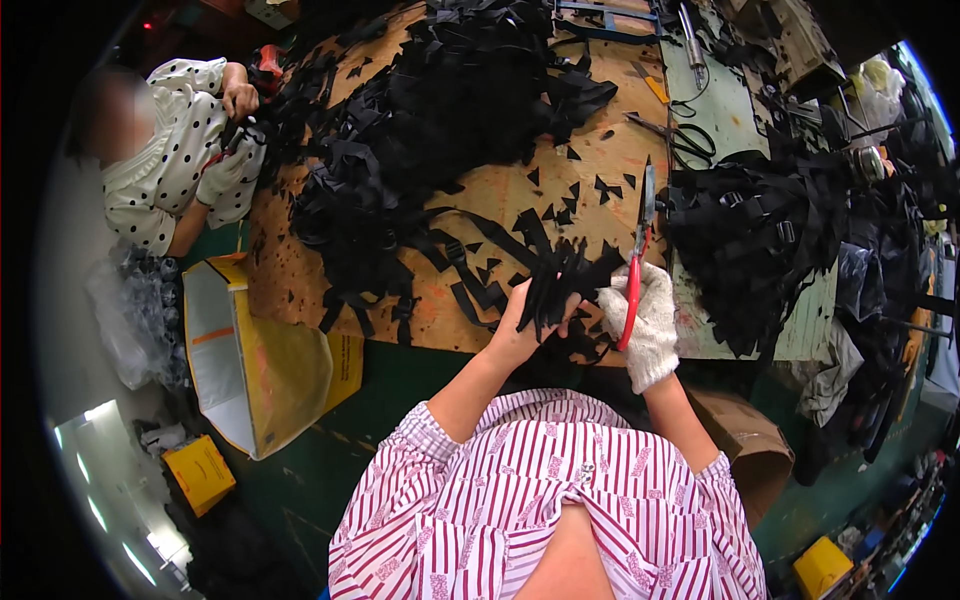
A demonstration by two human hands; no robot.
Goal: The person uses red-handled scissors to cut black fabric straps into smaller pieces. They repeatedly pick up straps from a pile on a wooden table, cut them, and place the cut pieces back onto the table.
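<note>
My bare left hand (518, 328) is closed around a bunch of black webbing straps (552, 280), whose ends fan out above the fingers. My right hand (652, 322), in a white knit glove, grips red-handled scissors (634, 285). Their blades point away from me and look nearly together, just right of the bunch. The gloved fingers come close to the strap ends; whether they touch is unclear. Small black triangular offcuts (567, 205) lie scattered beyond my hands on the wooden tabletop (590, 165).
A large heap of black straps (440, 110) covers the far left, another pile (755, 240) the right. Black-handled scissors (690, 145) and a yellow cutter (652, 82) lie far off. A co-worker (175, 150) works at left, beside a yellow bin (270, 370). A cardboard box (745, 440) stands right.
</note>
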